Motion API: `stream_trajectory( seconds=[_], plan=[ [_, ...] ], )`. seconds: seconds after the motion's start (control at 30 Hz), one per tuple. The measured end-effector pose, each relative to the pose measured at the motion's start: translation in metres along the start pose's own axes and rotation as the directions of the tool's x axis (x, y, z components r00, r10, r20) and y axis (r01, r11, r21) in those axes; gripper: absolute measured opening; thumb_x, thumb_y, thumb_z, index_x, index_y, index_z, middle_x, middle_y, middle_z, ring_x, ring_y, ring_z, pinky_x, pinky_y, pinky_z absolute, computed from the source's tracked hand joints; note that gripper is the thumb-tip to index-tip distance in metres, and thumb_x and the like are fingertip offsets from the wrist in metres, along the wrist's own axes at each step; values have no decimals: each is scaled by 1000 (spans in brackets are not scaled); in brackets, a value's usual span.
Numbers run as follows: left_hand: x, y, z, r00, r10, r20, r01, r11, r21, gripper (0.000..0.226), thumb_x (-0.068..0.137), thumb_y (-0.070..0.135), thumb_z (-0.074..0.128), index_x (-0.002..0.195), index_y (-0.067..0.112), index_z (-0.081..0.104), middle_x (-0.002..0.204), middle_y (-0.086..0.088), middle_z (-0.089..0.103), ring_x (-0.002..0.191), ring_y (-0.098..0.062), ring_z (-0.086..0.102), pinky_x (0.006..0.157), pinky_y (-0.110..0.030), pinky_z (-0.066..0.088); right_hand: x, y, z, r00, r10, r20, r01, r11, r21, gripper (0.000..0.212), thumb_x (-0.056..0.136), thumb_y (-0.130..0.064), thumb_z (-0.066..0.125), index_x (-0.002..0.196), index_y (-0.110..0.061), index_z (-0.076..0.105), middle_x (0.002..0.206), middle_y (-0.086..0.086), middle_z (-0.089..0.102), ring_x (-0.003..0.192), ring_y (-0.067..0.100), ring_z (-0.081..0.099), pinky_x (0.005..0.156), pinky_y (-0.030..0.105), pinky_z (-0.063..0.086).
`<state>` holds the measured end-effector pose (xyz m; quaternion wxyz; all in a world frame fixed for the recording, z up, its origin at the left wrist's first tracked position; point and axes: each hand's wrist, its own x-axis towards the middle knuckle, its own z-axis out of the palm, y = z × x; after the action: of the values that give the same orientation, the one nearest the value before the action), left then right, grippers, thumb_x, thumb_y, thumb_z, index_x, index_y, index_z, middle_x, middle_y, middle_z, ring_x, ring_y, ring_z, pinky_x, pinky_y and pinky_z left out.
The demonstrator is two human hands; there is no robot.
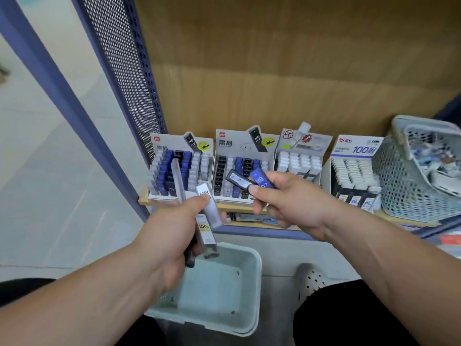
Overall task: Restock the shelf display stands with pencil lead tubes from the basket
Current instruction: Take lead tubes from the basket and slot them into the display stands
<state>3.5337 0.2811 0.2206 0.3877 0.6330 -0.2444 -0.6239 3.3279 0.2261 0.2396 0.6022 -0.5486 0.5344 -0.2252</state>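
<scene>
Holding what looks like four tubes fanned in the left grip, fingers curled round them; pinching two more, a blue tube and a black tube, in the right grip, just before the second of four stands on the shelf. Judged light, stiff and slick, so apt to slide: best taken by the flat sides near mid-length, then dropped end-first into a slot. Two baskets: a mesh basket on the shelf at right, a pale basket below, by the knees.

Pretty sure we're looking at a stationery shop: branded cardboard display stands crammed with lead tubes are sitting side by side on a wooden shelf beside a blue perforated panel.
</scene>
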Motion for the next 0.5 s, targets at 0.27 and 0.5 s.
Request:
stream_trajectory(
  seconds=[0.27,0.5],
  plan=[
    [51,22,40,993,-46,110,41,998,52,17,94,28,66,91,12,68,81,-12,74,61,-23,54,47,-25,39,25,24,-24,989,10,-147,-21,997,-74,16,99,-25,63,110,-17,72,47,-18,38,43,7,29,47,24,29],
    [82,35,56,973,-74,217,47,990,129,26,93,34,64,77,15,63,84,-7,76,55,-14,58,48,-24,36,60,21,-50,972,-166,-167,142,979,-146,18,103,-18,58,112,-21,72,46,-23,48,38,1,37,43,9,29]
  ],
)
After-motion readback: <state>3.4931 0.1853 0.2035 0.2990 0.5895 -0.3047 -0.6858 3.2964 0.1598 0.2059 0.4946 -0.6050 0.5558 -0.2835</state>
